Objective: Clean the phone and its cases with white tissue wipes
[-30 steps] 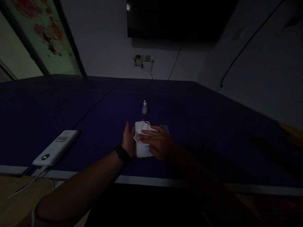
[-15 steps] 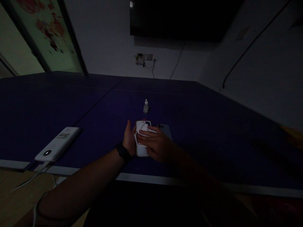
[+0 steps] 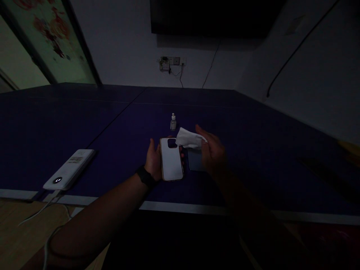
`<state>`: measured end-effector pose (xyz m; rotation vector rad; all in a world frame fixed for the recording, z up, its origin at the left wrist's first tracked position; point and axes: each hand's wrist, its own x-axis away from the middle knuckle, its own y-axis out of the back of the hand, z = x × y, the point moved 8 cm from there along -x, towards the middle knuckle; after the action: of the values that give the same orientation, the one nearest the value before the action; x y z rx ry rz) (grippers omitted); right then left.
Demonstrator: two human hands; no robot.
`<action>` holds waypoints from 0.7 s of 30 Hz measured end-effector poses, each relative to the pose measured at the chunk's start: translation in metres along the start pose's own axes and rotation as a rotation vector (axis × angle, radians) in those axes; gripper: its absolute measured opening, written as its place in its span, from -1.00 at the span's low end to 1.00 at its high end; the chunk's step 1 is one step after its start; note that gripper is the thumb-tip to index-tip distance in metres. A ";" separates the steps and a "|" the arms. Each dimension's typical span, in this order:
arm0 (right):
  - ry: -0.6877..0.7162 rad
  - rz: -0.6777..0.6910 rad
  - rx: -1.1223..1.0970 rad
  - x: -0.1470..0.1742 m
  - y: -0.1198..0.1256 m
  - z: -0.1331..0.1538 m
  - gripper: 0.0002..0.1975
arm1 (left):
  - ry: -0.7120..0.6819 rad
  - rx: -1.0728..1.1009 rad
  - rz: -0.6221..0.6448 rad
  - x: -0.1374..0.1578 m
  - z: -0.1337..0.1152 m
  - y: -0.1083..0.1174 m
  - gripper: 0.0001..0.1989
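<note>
A white phone case with a brownish rim and a camera cutout rests in my left hand. The fingers wrap beneath it and their tips show at its right edge. My right hand pinches a folded white tissue, raised at the upper right of the case. Under the tissue and right hand, a bluish phone lies on the table, partly hidden. Just beyond the case stands a small dropper bottle with a white top.
A white power bank with a lit display lies at the left of the dark blue table, its cable hanging over the front edge. A dark long object lies at the right. Behind are wall sockets and a screen.
My right hand has lifted the tissue off the case and moved right and up, uncovering the case's white surface. The tissue now hangs over the phone. My left hand still holds the case.
</note>
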<state>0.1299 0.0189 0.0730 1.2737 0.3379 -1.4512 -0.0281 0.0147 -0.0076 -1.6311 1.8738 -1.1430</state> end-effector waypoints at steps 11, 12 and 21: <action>-0.230 0.099 -0.358 0.007 -0.027 -0.014 -0.67 | -0.016 0.022 -0.033 -0.004 -0.004 0.003 -0.28; -0.284 0.006 -0.347 0.006 -0.019 -0.028 -0.62 | -0.005 0.011 0.000 -0.004 -0.002 0.001 -0.28; -0.047 0.166 -0.181 0.005 -0.018 -0.003 -0.58 | 0.005 0.035 0.050 -0.004 0.001 0.000 -0.27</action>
<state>0.1173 0.0247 0.0605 1.0941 0.3168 -1.2781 -0.0265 0.0182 -0.0092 -1.5546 1.8764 -1.1539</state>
